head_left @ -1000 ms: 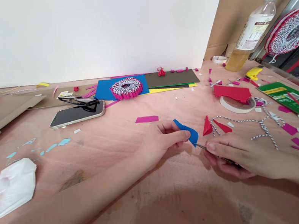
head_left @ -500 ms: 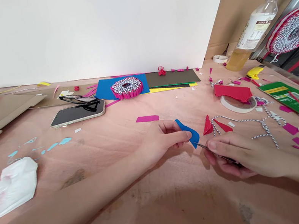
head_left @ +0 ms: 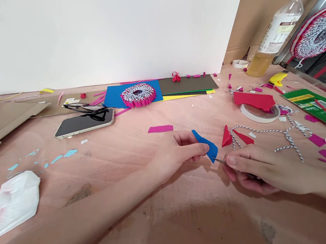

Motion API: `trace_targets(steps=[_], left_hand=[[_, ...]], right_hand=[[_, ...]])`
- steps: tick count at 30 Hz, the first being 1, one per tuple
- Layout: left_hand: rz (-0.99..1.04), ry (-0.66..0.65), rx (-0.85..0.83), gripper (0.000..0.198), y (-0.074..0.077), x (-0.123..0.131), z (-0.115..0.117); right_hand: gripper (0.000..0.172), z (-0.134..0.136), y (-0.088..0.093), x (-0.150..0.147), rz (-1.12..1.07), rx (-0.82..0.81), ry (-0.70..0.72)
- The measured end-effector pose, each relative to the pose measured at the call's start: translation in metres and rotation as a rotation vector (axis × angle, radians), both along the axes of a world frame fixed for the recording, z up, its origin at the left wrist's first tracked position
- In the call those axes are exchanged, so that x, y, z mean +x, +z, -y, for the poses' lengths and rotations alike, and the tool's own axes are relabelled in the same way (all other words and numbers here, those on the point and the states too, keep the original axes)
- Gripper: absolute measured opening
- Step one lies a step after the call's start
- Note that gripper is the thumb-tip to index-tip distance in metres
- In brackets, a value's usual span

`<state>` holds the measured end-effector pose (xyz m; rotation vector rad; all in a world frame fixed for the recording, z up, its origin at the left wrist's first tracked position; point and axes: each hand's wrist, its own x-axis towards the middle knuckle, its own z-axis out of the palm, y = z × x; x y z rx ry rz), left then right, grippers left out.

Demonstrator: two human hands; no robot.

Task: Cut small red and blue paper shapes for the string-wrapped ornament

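My left hand (head_left: 183, 148) is closed in a pinch on a small blue piece of foam sheet or card (head_left: 211, 147), held just above the table. Between the thumb and fingers of my right hand (head_left: 253, 169) is a slim pointed metal tool (head_left: 221, 161), dark toward its back end; most of it is hidden, so its exact kind does not show. Its tip meets the lower corner of the blue piece. Red scraps (head_left: 225, 136) and a black-and-white twisted cord (head_left: 258, 127) lie just beyond my right hand. A magenta strip (head_left: 160, 129) rests beyond my left hand.
At the back, a round coiled ornament (head_left: 138, 95) sits on a blue sheet (head_left: 112, 97). A phone (head_left: 84, 124) with glasses on it lies left of that. A tape roll (head_left: 252, 116) under a red piece, a bottle (head_left: 276, 32) and a green packet (head_left: 321, 111) stand or lie right.
The metal tool's tip has shifted slightly down along the lower corner of the blue piece. Both hands otherwise stay almost where they were.
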<state>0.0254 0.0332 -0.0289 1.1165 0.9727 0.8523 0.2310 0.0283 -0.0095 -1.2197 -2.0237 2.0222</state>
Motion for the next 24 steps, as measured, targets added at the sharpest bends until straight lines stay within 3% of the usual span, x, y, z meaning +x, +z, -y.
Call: trace_targets(steps=[24], left_hand=[[0.044,0.005,-0.027,0.015,-0.0009,0.0003,-0.0013]], right_hand=[[0.037,0.0004,-0.0059,0.0026,-0.090,-0.032,-0.016]])
